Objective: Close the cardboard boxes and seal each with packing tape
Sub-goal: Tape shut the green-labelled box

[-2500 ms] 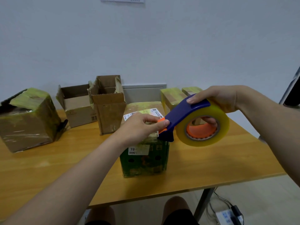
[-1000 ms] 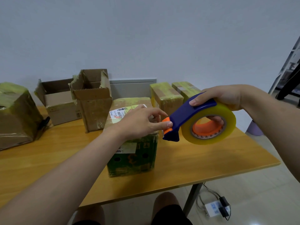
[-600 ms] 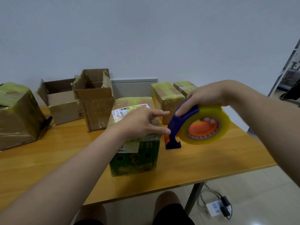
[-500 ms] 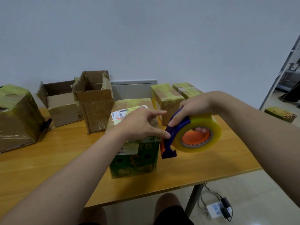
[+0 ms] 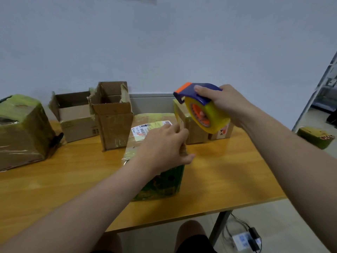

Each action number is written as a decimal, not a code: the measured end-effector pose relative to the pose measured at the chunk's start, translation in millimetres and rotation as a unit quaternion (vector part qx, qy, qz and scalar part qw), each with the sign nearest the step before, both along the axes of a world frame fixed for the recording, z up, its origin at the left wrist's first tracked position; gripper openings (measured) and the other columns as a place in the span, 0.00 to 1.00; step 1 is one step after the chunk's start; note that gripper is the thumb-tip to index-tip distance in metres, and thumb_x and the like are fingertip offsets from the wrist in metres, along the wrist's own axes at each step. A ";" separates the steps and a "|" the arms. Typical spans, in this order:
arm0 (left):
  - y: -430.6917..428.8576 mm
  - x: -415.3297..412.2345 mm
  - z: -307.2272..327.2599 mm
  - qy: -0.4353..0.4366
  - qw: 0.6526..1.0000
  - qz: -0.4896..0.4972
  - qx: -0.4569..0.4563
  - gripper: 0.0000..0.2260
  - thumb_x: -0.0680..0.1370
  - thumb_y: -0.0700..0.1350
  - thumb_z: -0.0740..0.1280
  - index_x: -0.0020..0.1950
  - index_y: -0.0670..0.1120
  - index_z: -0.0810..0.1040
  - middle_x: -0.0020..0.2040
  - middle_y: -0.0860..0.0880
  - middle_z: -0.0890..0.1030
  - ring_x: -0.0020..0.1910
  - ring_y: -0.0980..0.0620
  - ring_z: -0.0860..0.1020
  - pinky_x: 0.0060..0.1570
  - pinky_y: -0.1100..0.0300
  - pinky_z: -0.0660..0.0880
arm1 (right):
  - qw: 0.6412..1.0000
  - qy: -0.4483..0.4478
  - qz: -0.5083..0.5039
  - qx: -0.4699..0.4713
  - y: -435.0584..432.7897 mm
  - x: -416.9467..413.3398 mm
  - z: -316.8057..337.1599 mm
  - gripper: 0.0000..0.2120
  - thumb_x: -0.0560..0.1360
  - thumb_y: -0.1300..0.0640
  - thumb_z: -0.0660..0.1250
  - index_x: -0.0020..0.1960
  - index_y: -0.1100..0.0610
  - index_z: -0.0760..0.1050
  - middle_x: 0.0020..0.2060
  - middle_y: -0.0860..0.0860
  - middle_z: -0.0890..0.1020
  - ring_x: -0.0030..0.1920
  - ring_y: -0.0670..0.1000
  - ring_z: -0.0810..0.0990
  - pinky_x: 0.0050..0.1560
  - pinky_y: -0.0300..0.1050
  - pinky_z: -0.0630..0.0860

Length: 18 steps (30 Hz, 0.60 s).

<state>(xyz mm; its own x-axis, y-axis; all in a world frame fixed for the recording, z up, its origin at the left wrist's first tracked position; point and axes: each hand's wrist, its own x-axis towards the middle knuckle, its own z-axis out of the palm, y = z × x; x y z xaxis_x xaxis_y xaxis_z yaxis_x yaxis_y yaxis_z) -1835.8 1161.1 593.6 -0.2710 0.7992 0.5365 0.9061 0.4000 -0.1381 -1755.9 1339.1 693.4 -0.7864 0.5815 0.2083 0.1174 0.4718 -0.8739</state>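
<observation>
Cardboard box [image 5: 156,187] with green printed sides sat mid-way along the table [image 5: 228,170], the left hand [image 5: 164,148] pressing flat on its top right edge. The right hand [image 5: 226,105] gripped the tape dispenser [image 5: 206,114] above the rear boxes [image 5: 195,134].

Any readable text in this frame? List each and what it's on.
Shipping label on the green box: barcode and some digits, too blurred to quote.
Rightmost small box: red and black marks, unreadable.
Low open box: dark printed stamp, too small.
Nothing here reads clearly.
</observation>
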 end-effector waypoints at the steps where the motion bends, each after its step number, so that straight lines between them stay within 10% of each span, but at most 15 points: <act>1: -1.4 0.9 -5.0 0.035 0.999 0.003 0.008 0.21 0.77 0.69 0.64 0.53 0.52 0.76 0.50 0.51 0.79 0.48 0.50 0.77 0.36 0.57 0.73 | 0.998 0.035 0.013 -0.044 -12.3 -3.0 -4.0 0.21 0.76 0.40 0.72 0.44 0.59 0.81 0.29 0.50 0.84 0.28 0.47 0.82 0.26 0.36 0.75; 5: -9.2 4.4 -18.2 0.077 0.997 0.003 0.029 0.22 0.79 0.66 0.65 0.54 0.48 0.80 0.50 0.47 0.82 0.45 0.47 0.78 0.35 0.54 0.75 | 0.975 0.168 0.013 -0.147 -50.7 -26.1 -23.0 0.21 0.79 0.44 0.69 0.47 0.64 0.83 0.29 0.52 0.85 0.28 0.47 0.83 0.30 0.37 0.78; 11: -37.0 -11.9 4.8 -0.154 0.986 -0.070 -0.008 0.21 0.79 0.65 0.66 0.66 0.58 0.82 0.65 0.57 0.78 0.61 0.55 0.75 0.56 0.54 0.77 | 0.943 0.270 0.000 -0.194 -84.7 -52.9 -40.6 0.21 0.80 0.46 0.69 0.54 0.66 0.80 0.36 0.56 0.85 0.31 0.48 0.84 0.33 0.40 0.80; 18: -48.7 -27.3 -9.4 -0.074 0.988 -0.130 0.048 0.15 0.77 0.60 0.70 0.55 0.53 0.88 0.51 0.52 0.82 0.48 0.52 0.77 0.42 0.59 0.74 | 0.937 0.289 0.012 -0.199 -96.6 -64.1 -70.9 0.18 0.80 0.46 0.70 0.58 0.62 0.78 0.41 0.59 0.85 0.35 0.55 0.85 0.40 0.51 0.84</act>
